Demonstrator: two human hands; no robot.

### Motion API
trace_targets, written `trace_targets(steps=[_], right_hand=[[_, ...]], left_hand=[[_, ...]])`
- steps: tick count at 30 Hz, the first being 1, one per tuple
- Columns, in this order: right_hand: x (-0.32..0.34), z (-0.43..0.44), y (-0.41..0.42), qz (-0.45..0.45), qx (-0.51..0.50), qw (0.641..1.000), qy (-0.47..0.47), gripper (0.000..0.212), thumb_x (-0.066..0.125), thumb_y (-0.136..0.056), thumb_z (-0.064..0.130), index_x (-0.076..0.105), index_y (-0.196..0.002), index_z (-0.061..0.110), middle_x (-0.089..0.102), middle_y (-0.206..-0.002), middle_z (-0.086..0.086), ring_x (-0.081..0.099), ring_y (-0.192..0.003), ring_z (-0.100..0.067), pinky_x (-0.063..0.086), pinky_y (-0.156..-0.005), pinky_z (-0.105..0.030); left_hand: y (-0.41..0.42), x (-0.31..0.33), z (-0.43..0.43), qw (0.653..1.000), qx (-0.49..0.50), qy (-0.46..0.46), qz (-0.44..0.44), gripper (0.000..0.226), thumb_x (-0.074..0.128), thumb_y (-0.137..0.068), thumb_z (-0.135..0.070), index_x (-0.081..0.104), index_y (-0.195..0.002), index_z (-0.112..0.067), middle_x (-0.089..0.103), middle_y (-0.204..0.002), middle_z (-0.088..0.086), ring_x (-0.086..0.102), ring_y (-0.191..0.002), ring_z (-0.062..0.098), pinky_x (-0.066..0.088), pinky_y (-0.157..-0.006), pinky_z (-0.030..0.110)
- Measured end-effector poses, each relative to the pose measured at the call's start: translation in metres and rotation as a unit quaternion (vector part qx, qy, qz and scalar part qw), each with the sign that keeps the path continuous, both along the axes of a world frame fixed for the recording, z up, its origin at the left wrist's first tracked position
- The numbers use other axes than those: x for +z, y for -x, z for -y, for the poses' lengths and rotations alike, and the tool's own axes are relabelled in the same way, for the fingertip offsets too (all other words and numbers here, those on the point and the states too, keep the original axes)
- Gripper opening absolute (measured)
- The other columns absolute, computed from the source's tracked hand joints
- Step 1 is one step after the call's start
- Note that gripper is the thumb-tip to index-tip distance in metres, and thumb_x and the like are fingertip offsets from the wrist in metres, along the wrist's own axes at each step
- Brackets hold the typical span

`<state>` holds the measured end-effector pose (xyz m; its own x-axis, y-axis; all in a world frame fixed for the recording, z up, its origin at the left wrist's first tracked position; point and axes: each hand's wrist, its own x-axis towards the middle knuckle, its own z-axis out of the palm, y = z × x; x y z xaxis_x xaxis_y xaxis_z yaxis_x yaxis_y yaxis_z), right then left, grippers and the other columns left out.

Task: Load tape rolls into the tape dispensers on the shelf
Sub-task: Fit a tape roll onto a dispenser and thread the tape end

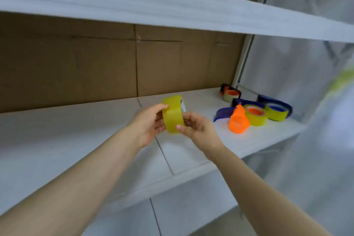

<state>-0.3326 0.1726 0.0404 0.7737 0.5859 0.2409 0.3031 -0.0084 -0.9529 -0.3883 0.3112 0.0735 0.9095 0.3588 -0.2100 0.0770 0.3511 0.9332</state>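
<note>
Head view: both hands hold one yellow tape roll (173, 115) in the air over the white shelf (76, 130), near the middle of the picture. The left hand (151, 122) has its grip on the roll's 9 o'clock side. The right hand (197, 128) pinches the lower edge at about 4 o'clock. At 3 o'clock from the roll, an orange dispenser (238, 121) and blue dispensers (275, 101) with yellowish rolls lie close together on the shelf.

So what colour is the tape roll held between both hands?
Translucent yellow tape roll, seen best in the head view.
</note>
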Motion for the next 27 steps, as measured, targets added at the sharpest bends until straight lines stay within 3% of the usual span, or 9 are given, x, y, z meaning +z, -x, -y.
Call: trace_targets(steps=[2, 5, 7, 11, 15, 17, 22, 27], right_hand=[[-0.003, 0.051, -0.018, 0.000, -0.032, 0.999, -0.001, 0.023, 0.068, -0.080, 0.000, 0.064, -0.096, 0.017, 0.067, -0.099, -0.010, 0.062, -0.094, -0.019, 0.051, -0.091, -0.033], [-0.004, 0.113, -0.042, -0.058, -0.070, 0.995, -0.044, 0.022, 0.066, -0.081, -0.002, 0.063, -0.100, 0.008, 0.067, -0.097, -0.011, 0.063, -0.091, -0.019, 0.052, -0.087, -0.028], [-0.003, 0.146, -0.056, -0.081, -0.095, 0.989, -0.076, 0.022, 0.065, -0.081, -0.002, 0.064, -0.101, 0.006, 0.068, -0.096, -0.011, 0.063, -0.090, -0.020, 0.052, -0.085, -0.027], [-0.009, 0.195, -0.086, -0.061, -0.135, 0.986, -0.077, 0.024, 0.067, -0.079, -0.005, 0.062, -0.097, 0.010, 0.067, -0.092, -0.007, 0.063, -0.085, -0.018, 0.054, -0.080, -0.024], [-0.016, 0.222, -0.123, 0.003, -0.170, 0.985, -0.041, 0.029, 0.071, -0.075, -0.006, 0.061, -0.100, 0.002, 0.066, -0.097, -0.023, 0.063, -0.093, -0.037, 0.053, -0.092, -0.042], [-0.014, 0.231, -0.145, 0.031, -0.182, 0.982, -0.027, 0.028, 0.072, -0.074, -0.005, 0.061, -0.098, 0.004, 0.066, -0.100, -0.025, 0.062, -0.097, -0.040, 0.053, -0.091, -0.044], [0.000, 0.245, -0.209, 0.032, -0.176, 0.983, -0.028, 0.031, 0.073, -0.073, -0.004, 0.062, -0.092, 0.017, 0.066, -0.095, -0.014, 0.063, -0.091, -0.026, 0.054, -0.090, -0.039], [0.015, 0.249, -0.262, -0.016, -0.127, 0.991, -0.040, 0.025, 0.068, -0.080, 0.000, 0.061, -0.100, 0.013, 0.070, -0.094, -0.001, 0.069, -0.086, -0.012, 0.057, -0.074, -0.023]], left_hand=[[-0.027, -0.003, 0.049, 1.000, -0.017, -0.010, 0.012, 0.008, 0.053, -0.089, -0.014, 0.060, -0.085, -0.013, 0.062, -0.079, 0.004, 0.058, -0.068, 0.014, 0.049, -0.059, 0.020], [-0.059, -0.006, 0.112, 0.997, -0.036, -0.053, 0.051, 0.015, 0.054, -0.087, -0.005, 0.061, -0.076, -0.011, 0.058, -0.071, 0.007, 0.053, -0.066, 0.017, 0.044, -0.063, 0.025], [-0.076, -0.008, 0.146, 0.992, -0.060, -0.083, 0.067, 0.016, 0.053, -0.087, -0.002, 0.065, -0.081, -0.010, 0.061, -0.072, 0.006, 0.055, -0.067, 0.015, 0.046, -0.062, 0.022], [-0.117, -0.009, 0.193, 0.988, -0.099, -0.087, 0.077, 0.018, 0.051, -0.088, -0.003, 0.065, -0.079, -0.012, 0.065, -0.063, -0.001, 0.058, -0.062, 0.011, 0.048, -0.061, 0.022], [-0.165, -0.006, 0.222, 0.990, -0.108, -0.067, 0.063, 0.021, 0.053, -0.088, -0.009, 0.056, -0.068, -0.011, 0.053, -0.060, 0.005, 0.050, -0.058, 0.017, 0.040, -0.059, 0.029], [-0.191, -0.004, 0.232, 0.991, -0.104, -0.051, 0.069, 0.023, 0.053, -0.088, -0.009, 0.055, -0.065, -0.012, 0.052, -0.056, 0.004, 0.049, -0.054, 0.015, 0.037, -0.056, 0.027], [-0.258, 0.001, 0.247, 0.990, -0.083, -0.015, 0.112, 0.020, 0.053, -0.086, -0.005, 0.056, -0.066, -0.011, 0.053, -0.059, 0.005, 0.050, -0.050, 0.013, 0.042, -0.044, 0.015], [-0.313, 0.004, 0.252, 0.992, -0.086, 0.014, 0.089, 0.011, 0.053, -0.083, -0.009, 0.056, -0.072, -0.011, 0.050, -0.068, 0.009, 0.052, -0.052, 0.016, 0.046, -0.045, 0.019]])
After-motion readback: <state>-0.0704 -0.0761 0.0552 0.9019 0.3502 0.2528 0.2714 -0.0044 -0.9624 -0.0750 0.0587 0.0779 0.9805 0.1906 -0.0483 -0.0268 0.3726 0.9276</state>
